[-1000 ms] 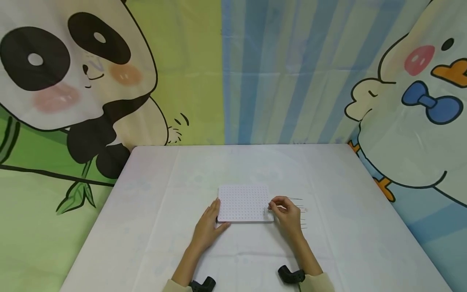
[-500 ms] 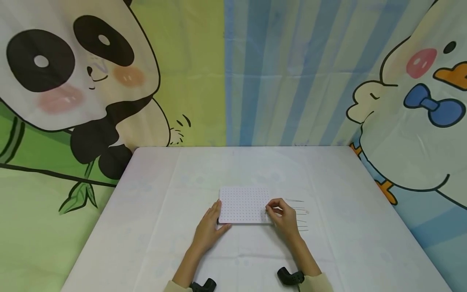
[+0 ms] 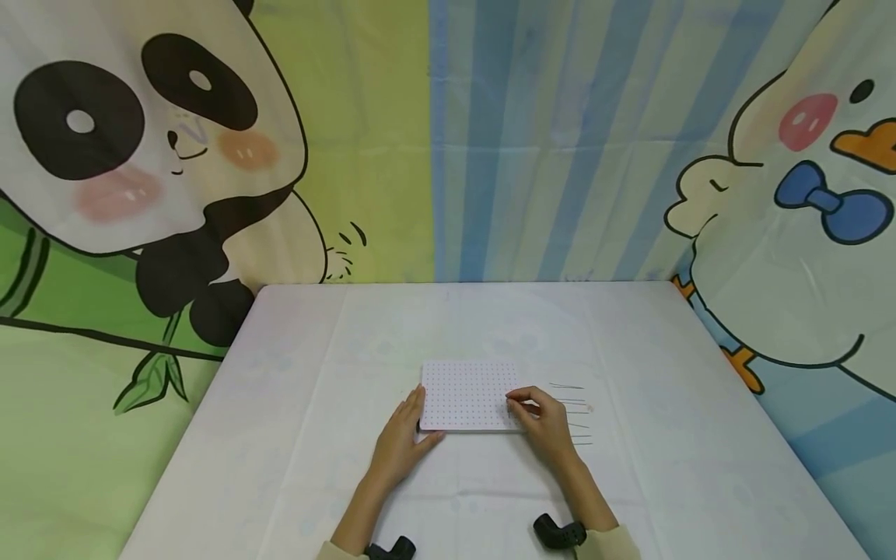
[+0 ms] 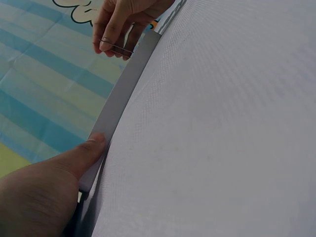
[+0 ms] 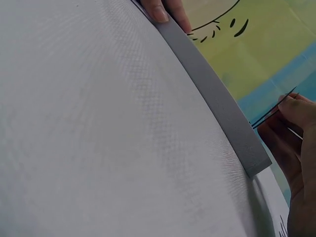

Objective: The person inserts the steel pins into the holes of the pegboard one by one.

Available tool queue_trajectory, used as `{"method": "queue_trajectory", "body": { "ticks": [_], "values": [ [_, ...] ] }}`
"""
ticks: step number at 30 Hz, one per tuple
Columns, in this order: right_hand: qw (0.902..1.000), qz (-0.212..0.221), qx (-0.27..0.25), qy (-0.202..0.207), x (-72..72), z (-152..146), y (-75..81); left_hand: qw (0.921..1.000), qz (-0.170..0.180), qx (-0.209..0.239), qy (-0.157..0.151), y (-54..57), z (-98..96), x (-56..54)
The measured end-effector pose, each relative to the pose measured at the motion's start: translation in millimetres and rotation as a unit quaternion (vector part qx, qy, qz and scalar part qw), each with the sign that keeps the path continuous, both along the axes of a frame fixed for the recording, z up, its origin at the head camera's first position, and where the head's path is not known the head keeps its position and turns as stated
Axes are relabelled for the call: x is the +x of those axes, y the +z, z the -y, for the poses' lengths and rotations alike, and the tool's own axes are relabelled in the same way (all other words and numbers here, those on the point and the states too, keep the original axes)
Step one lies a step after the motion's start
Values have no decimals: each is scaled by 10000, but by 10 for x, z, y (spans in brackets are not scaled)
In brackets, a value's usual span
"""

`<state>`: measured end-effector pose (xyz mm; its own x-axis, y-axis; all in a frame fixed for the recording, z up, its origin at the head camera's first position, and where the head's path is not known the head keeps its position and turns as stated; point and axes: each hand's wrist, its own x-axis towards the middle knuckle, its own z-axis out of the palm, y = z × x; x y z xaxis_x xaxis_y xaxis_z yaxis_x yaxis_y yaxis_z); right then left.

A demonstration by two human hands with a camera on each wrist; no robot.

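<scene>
In the head view a white board (image 3: 467, 395) with a grid of small holes lies on the table. My left hand (image 3: 400, 435) rests at its near-left corner, fingers straight along the left side. In the left wrist view the thumb of that hand presses the board's front edge (image 4: 123, 96). My right hand (image 3: 543, 420) is over the board's right side and pinches a thin metal pin (image 5: 266, 114) between thumb and fingertips. One end of the pin points down at the board's top; whether it sits in a hole I cannot tell.
Several thin metal pins (image 3: 577, 412) lie in a loose row on the table right of the board, partly behind the right hand. A white cloth (image 3: 336, 358) covers the table. A printed backdrop (image 3: 490, 155) stands behind the table.
My right hand has moved slightly left and inward over the board with the pin. The left hand stays at the board's corner. The whole view has shifted slightly.
</scene>
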<state>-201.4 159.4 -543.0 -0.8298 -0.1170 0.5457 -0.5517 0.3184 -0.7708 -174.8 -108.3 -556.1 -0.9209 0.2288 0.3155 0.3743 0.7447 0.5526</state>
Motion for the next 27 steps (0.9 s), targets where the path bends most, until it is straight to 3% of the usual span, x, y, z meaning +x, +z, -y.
{"method": "queue_trajectory", "body": {
  "ticks": [7, 18, 27],
  "values": [
    [9995, 249, -42, 176, -42, -49, -86, 10000, 23, -23, 11, -10, -10, -7],
    [9973, -339, 649, 44, -119, -26, -47, 9998, -183, -15, 48, 44, 17, -31],
    [9994, -129, 318, 59, 26, -30, 13, 10000, 63, 15, 1, 20, -7, 8]
  ]
}}
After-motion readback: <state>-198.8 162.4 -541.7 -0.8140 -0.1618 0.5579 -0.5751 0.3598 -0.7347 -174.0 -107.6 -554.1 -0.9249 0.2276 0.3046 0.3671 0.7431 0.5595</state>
